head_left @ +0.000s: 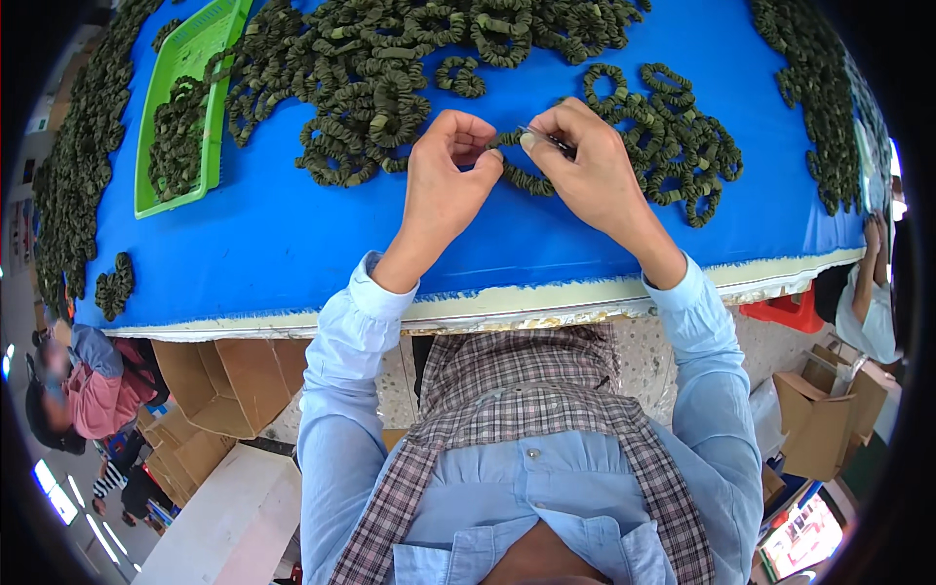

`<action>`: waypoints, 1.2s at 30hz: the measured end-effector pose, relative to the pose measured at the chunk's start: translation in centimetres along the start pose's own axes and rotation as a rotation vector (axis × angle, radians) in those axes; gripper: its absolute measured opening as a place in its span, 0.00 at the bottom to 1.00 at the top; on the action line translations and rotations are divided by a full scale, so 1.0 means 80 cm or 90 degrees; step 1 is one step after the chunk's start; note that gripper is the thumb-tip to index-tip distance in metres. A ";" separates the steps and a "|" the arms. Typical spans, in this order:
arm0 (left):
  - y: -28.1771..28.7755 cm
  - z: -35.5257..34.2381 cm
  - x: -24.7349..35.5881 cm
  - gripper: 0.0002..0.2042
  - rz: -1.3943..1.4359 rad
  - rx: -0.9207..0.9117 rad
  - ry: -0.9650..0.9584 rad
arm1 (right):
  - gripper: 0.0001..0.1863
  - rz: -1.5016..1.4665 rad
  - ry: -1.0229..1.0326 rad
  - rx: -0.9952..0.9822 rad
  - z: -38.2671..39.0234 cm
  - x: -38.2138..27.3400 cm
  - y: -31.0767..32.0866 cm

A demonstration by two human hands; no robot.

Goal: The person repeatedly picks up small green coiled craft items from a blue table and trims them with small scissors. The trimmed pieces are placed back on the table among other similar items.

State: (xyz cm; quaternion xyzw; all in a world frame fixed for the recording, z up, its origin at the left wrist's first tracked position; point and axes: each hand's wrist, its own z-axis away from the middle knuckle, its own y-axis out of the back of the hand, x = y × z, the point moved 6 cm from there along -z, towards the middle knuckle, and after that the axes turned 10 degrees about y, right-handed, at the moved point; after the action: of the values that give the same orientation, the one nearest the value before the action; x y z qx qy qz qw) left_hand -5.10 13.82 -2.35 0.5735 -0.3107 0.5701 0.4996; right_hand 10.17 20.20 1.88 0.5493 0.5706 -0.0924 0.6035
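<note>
A dark green ruched scrunchie (527, 179) is stretched between my hands above the blue table cover. My left hand (450, 168) pinches its left side between thumb and forefinger. In my right hand (588, 154), closed at the other side of the ring, is a slim metal tool (561, 146) with a pointed tip toward the scrunchie; its exact kind is mostly hidden by the fingers. A large heap of similar scrunchies (361, 88) lies beyond and left of my left hand. Another pile of scrunchies (682, 146) sits just right of my right hand.
A green plastic basket (212, 146) holding more scrunchies stands at the left on the blue cloth (283, 234). Scrunchies also line the table's far left and right. Cardboard boxes (229, 385) are on the floor below, beside a red stool (785, 312) at right. Other people are nearby.
</note>
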 end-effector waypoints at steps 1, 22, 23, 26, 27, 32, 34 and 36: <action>-0.005 0.000 -0.001 0.08 0.048 -0.026 -0.004 | 0.10 -0.020 -0.018 0.000 0.003 0.000 0.004; -0.012 0.001 -0.027 0.04 0.586 -0.190 0.199 | 0.19 0.182 0.376 0.198 0.018 -0.027 0.002; -0.012 0.002 -0.025 0.04 0.584 -0.185 0.200 | 0.17 0.182 0.343 0.200 0.021 -0.028 0.000; -0.012 0.004 -0.024 0.04 0.580 -0.169 0.202 | 0.17 0.201 0.373 0.215 0.022 -0.027 0.001; -0.012 0.003 -0.024 0.04 0.577 -0.169 0.204 | 0.17 0.204 0.377 0.214 0.021 -0.027 0.000; -0.010 0.003 -0.026 0.05 0.563 -0.152 0.199 | 0.18 0.229 0.380 0.201 0.019 -0.028 0.000; -0.011 0.003 -0.023 0.05 0.553 -0.132 0.194 | 0.17 0.233 0.385 0.204 0.020 -0.028 -0.001; -0.011 0.005 -0.021 0.05 0.545 -0.136 0.175 | 0.17 0.242 0.390 0.201 0.020 -0.030 -0.002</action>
State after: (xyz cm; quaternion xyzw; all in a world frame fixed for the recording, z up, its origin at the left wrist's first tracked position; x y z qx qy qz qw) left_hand -4.45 13.36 -4.14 0.2578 -0.5076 0.7607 0.3119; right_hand 10.21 17.67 3.26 0.7332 0.5913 0.1025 0.3199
